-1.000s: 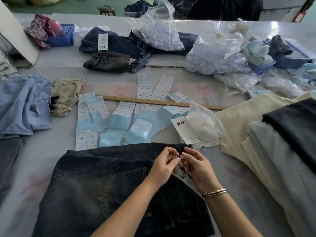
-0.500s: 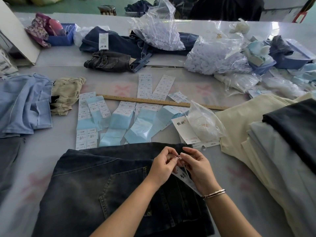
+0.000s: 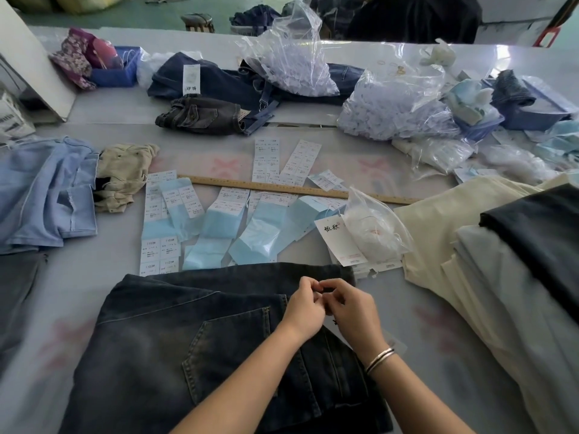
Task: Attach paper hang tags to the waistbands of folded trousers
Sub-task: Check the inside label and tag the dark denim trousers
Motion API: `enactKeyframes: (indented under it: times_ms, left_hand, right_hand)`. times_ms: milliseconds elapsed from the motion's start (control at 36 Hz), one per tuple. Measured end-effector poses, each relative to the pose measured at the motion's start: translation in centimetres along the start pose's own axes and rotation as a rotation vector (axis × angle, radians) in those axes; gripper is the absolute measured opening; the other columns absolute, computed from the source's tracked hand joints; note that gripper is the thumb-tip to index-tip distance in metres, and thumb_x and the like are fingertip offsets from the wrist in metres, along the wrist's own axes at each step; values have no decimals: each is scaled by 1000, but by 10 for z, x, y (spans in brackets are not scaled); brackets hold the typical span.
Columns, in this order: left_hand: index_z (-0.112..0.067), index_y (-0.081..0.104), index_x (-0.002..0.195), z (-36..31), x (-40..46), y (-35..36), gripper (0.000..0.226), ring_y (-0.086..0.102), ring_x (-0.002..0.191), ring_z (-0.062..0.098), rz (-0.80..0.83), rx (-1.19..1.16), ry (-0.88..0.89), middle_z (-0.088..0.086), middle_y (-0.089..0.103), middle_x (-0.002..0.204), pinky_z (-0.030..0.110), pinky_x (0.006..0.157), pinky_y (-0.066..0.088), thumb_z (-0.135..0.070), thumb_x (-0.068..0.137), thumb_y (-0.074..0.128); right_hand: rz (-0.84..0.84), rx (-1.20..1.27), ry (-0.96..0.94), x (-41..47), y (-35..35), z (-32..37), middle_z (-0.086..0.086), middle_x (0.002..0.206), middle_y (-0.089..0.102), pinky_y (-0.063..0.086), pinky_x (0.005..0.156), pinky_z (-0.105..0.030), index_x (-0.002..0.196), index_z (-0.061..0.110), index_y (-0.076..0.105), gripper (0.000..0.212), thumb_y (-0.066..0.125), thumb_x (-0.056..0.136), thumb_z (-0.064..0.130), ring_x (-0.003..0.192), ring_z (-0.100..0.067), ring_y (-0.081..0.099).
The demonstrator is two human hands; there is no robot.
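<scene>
Jeans are lying folded near the front edge of the table, waistband toward the right. Left hand is being held curled over the waistband, fingertips pinched against the right's; what is being pinched cannot be told, likely the tag string. Right hand is curled likewise, knuckles up. Tag, seen hanging below the hands a second ago, is now mostly being hidden under the right hand, which has rolled over it; fastening is probably being finished. Spare tags are lying beyond, beside the cream stack.
</scene>
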State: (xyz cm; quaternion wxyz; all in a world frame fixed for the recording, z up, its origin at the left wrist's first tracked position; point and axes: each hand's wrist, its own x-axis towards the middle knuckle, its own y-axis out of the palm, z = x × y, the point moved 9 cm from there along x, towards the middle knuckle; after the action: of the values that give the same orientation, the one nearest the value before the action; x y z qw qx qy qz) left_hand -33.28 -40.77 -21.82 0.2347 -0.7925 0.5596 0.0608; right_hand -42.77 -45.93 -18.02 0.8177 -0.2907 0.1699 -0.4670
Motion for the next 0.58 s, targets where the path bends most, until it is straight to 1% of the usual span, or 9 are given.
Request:
enactKeyframes:
  times_ms: [83,139,194,278,361,417,472,528,583]
  left_hand:
    - [-19,39,114,0,-1,8,15,57,96,4,54,-42,-22,-5,58,106,15,80,45,-15,101,45]
    - [-23,39,116,1,-1,7,19,56,97,-2,73,-66,-15,-8,58,107,11,80,45,-14,100,45]
    - [-27,41,116,3,-1,-4,21,57,105,2,55,-25,17,-6,62,115,16,89,46,-14,99,47]
    - [-30,48,113,14,-2,-43,22,54,112,6,-59,115,67,-7,60,123,19,91,42,-15,98,49]
    - [-22,56,122,40,-7,-106,29,51,122,17,-275,390,63,-2,56,130,36,102,43,-17,93,56]
    - [-19,53,131,70,-19,-156,41,42,132,23,-417,594,-60,4,45,144,41,108,38,-22,91,60]
    - [-19,45,139,107,-41,-204,53,30,140,29,-537,696,-247,9,29,154,46,114,29,-30,90,62]
    - [-16,40,142,139,-68,-244,61,24,141,35,-648,670,-376,14,22,156,50,114,25,-34,88,65]
    - [-10,39,142,163,-92,-271,68,25,138,41,-737,558,-445,20,24,153,53,111,25,-32,85,69]
  right_hand:
    - [18,-4,33,6,3,-7,8,80,65,52,66,-21,124,26,60,38,60,90,9,68,-4,60]
    - [-49,121,99,9,-1,-13,4,78,65,48,61,-13,122,22,60,37,60,89,4,66,-3,59]
    - [-149,244,204,10,-6,-24,0,78,65,47,59,-13,115,18,63,30,60,89,2,66,-5,59]
    - [-210,368,331,11,-9,-36,-2,89,67,50,71,-25,107,17,64,21,57,91,5,83,-16,63]
    - [-198,408,361,14,-8,-32,-2,106,67,50,83,-27,115,17,61,25,52,94,7,91,-13,61]
    - [-171,316,330,17,-7,-21,2,114,64,45,100,-37,122,19,59,31,53,93,9,103,-12,57]
    - [-120,218,268,21,-1,-3,4,116,62,39,105,-45,120,22,59,30,53,93,11,112,-15,55]
    - [-42,162,192,22,11,18,3,116,61,40,104,-47,114,23,62,24,53,94,13,113,-18,54]
    - [41,89,105,22,27,40,4,112,61,43,102,-44,109,24,65,20,53,95,15,109,-16,55]
